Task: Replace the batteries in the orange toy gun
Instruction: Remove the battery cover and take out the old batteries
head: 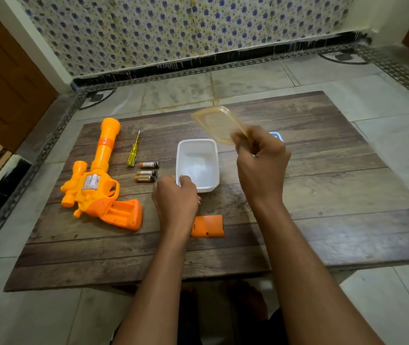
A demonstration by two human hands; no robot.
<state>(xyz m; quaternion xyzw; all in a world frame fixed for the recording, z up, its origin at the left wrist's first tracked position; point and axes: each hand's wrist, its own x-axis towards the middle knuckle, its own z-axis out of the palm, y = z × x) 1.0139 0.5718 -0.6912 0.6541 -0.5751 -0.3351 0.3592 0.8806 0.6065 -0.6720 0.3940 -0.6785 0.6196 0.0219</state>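
**A:** How far has the battery change been taken?

**B:** The orange toy gun (99, 185) is seen lying on its side at the left of the wooden table (323, 195), with the grip pointed toward the person. The battery bay in the grip is shown open and looks empty. The orange cover (207, 226) has been set apart on the table, near the front edge.

**A:** And the batteries?

**B:** Three batteries (147, 172) are laid out just beside the gun, between it and a white tub (197, 163). A yellow screwdriver (133, 153) is laid above them. Whether those three are the old cells or the new ones cannot be told.

**A:** What is being done by the hands?

**B:** The near corner of the tub is gripped by the left hand (176, 202), fingers curled over its rim. A clear yellowish lid (217, 123) is pinched and held raised above the tub by the right hand (260, 160). The tub appears empty. A small pale blue object is mostly hidden behind the right hand.

**A:** What is left?

**B:** Opening is judged done. Fresh cells are yet to be seated in the grip, and the cover is yet to be refitted and fastened.
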